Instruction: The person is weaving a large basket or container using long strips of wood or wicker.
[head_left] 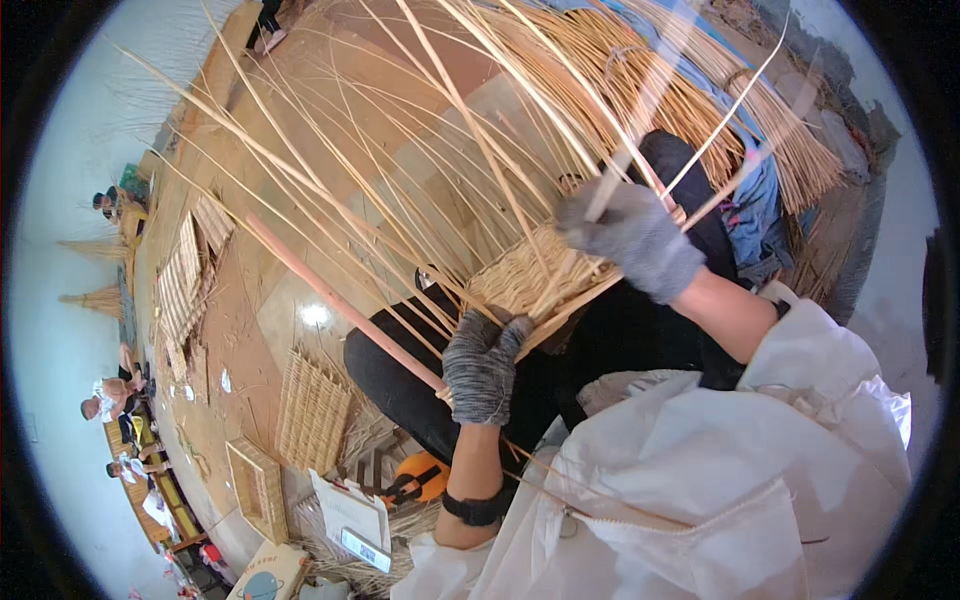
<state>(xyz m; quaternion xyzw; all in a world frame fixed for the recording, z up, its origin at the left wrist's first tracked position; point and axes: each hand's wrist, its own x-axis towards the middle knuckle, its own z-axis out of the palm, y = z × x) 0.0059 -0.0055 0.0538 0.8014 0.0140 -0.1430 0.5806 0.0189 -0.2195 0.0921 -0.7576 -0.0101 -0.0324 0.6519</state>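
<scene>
A half-woven straw-coloured wicker piece rests on my lap, with several long thin canes fanning up and out from it. My left hand, in a grey knit glove, grips the near edge of the woven piece, beside a long pinkish wooden rod. My right hand, also gloved, is closed around a few of the upright canes just above the weave. A black band sits on my left wrist.
A large bundle of loose canes lies ahead on the right. Finished woven panels and a basket lie on the floor to the left, with an orange-handled tool and papers near my knee. Several people sit along the far left wall.
</scene>
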